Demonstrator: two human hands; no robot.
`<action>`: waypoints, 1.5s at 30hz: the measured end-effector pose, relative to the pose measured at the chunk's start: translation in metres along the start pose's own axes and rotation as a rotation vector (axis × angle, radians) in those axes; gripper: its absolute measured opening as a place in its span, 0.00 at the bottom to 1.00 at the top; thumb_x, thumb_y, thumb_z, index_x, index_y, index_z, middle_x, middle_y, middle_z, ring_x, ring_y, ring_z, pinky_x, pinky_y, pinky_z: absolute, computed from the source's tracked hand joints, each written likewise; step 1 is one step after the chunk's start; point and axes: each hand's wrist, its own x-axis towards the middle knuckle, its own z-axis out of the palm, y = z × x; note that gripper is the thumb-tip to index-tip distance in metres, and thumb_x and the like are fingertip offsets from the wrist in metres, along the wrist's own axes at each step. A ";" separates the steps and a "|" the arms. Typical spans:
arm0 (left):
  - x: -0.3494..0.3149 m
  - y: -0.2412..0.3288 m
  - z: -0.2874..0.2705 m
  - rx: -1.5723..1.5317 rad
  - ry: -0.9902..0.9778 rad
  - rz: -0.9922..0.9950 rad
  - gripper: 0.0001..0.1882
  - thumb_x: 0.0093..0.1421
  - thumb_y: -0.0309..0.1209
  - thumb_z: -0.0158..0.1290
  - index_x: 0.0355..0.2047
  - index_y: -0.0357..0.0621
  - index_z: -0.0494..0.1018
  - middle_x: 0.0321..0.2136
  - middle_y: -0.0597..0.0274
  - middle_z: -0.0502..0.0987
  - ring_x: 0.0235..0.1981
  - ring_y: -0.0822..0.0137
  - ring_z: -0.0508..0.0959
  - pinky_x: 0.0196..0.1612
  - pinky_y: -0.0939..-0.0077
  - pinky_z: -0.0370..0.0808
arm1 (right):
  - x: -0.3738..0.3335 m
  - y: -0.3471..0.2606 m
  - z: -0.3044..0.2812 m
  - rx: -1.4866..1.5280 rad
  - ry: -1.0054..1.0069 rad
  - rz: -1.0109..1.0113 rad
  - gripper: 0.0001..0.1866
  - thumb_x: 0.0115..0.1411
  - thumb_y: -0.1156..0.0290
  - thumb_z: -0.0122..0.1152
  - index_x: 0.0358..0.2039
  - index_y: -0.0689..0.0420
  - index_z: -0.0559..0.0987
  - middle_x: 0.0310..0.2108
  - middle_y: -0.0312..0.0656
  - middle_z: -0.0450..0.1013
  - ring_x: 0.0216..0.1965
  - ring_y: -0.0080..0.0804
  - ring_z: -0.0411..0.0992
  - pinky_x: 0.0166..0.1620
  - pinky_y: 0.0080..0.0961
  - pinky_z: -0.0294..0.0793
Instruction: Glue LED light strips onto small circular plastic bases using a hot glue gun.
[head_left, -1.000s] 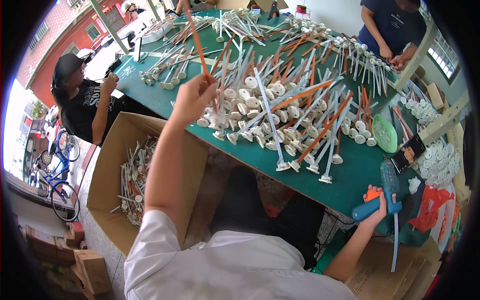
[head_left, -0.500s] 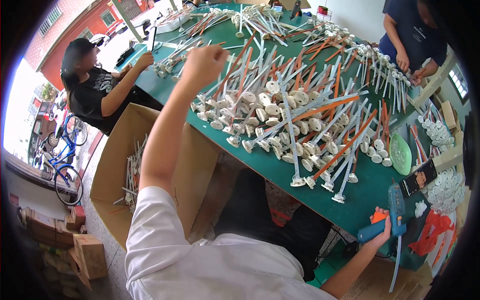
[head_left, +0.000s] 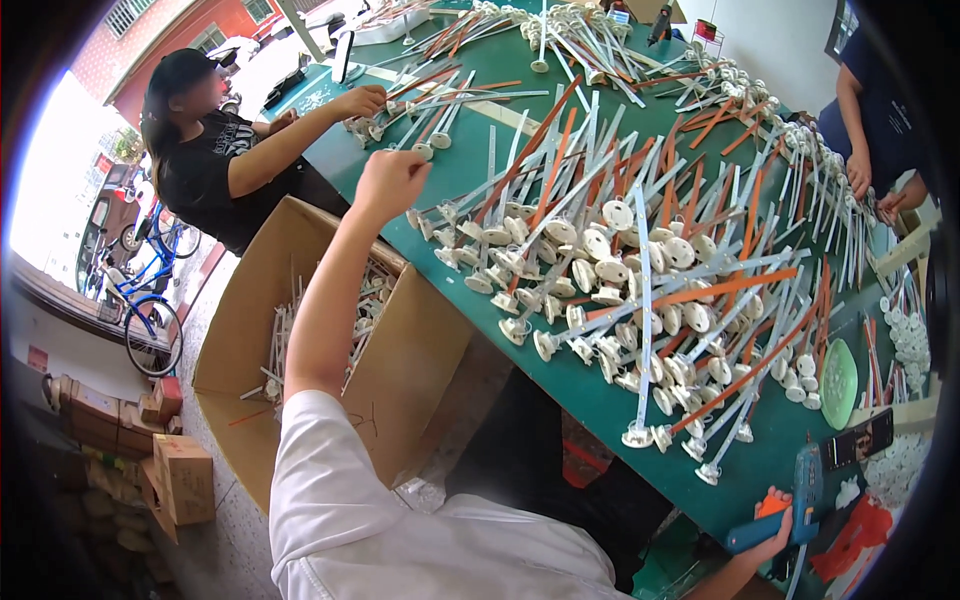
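My left hand (head_left: 392, 183) is raised over the left edge of the green table, its fingers curled closed. Whatever those fingers hold, if anything, is hidden. Just beyond them lie grey and orange strips with white round bases (head_left: 440, 140). A blue glue gun (head_left: 806, 490) with an orange trigger is gripped in my right hand (head_left: 772, 548) at the lower right, nozzle upward. From its lower end hangs a pale glue stick (head_left: 797, 570). Between my hands spreads a large heap of strips on white round bases (head_left: 600, 260).
Below my left arm stands an open cardboard box (head_left: 430, 370) holding similar pieces. One co-worker (head_left: 215, 150) reaches over the table at left; another (head_left: 885, 110) works at far right. A phone (head_left: 858, 440), a green bowl (head_left: 838, 383) and red plastic (head_left: 852, 540) are near the glue gun.
My left hand has come down and nearer, away from the strips. The view has shifted, so the table sits further right. The left co-worker's arm now reaches further over the strips.
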 end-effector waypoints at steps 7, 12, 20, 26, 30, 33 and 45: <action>0.100 -0.047 0.057 0.034 0.132 0.028 0.08 0.57 0.30 0.56 0.34 0.44 0.83 0.28 0.48 0.81 0.33 0.45 0.81 0.39 0.54 0.78 | 0.003 0.001 -0.070 0.055 -0.066 0.063 0.20 0.71 0.58 0.48 0.55 0.57 0.73 0.54 0.37 0.74 0.63 0.33 0.67 0.52 0.28 0.70; 0.144 -0.112 0.074 0.397 0.090 0.004 0.09 0.59 0.27 0.52 0.37 0.44 0.82 0.39 0.45 0.82 0.41 0.44 0.82 0.45 0.53 0.79 | -0.009 -0.018 0.049 -0.199 0.384 0.057 0.27 0.62 0.49 0.52 0.49 0.61 0.75 0.45 0.50 0.74 0.45 0.46 0.74 0.45 0.41 0.76; 0.169 -0.109 0.039 0.343 0.023 -0.196 0.11 0.55 0.31 0.60 0.39 0.51 0.84 0.35 0.48 0.83 0.38 0.47 0.83 0.44 0.58 0.80 | 0.021 0.002 -0.017 -0.047 0.219 0.064 0.25 0.66 0.53 0.49 0.54 0.61 0.73 0.51 0.46 0.74 0.55 0.43 0.71 0.50 0.36 0.72; 0.126 -0.019 -0.046 -0.209 0.497 -0.136 0.17 0.54 0.41 0.69 0.35 0.41 0.85 0.25 0.62 0.84 0.24 0.73 0.81 0.31 0.75 0.75 | -0.014 0.002 -0.032 0.039 0.141 0.007 0.25 0.69 0.57 0.48 0.59 0.61 0.71 0.57 0.44 0.73 0.64 0.39 0.67 0.55 0.29 0.69; -0.019 0.167 -0.057 -0.768 0.379 0.039 0.05 0.57 0.24 0.66 0.30 0.34 0.81 0.23 0.66 0.81 0.24 0.79 0.76 0.30 0.86 0.71 | -0.002 0.014 -0.007 0.112 0.107 -0.062 0.24 0.69 0.59 0.48 0.58 0.63 0.71 0.57 0.48 0.73 0.64 0.44 0.66 0.58 0.37 0.69; -0.131 0.283 -0.042 -0.907 0.212 0.000 0.05 0.55 0.16 0.65 0.28 0.31 0.79 0.28 0.60 0.83 0.28 0.79 0.79 0.32 0.85 0.76 | -0.010 0.015 0.022 0.154 0.023 -0.124 0.20 0.67 0.66 0.50 0.55 0.63 0.70 0.55 0.50 0.72 0.63 0.46 0.66 0.57 0.39 0.70; -0.232 0.383 0.025 -0.751 0.162 0.104 0.11 0.51 0.20 0.68 0.22 0.35 0.74 0.17 0.57 0.78 0.18 0.71 0.80 0.23 0.82 0.72 | -0.154 0.055 0.103 0.226 -0.393 0.140 0.17 0.57 0.70 0.61 0.45 0.62 0.74 0.40 0.48 0.74 0.48 0.44 0.73 0.47 0.41 0.79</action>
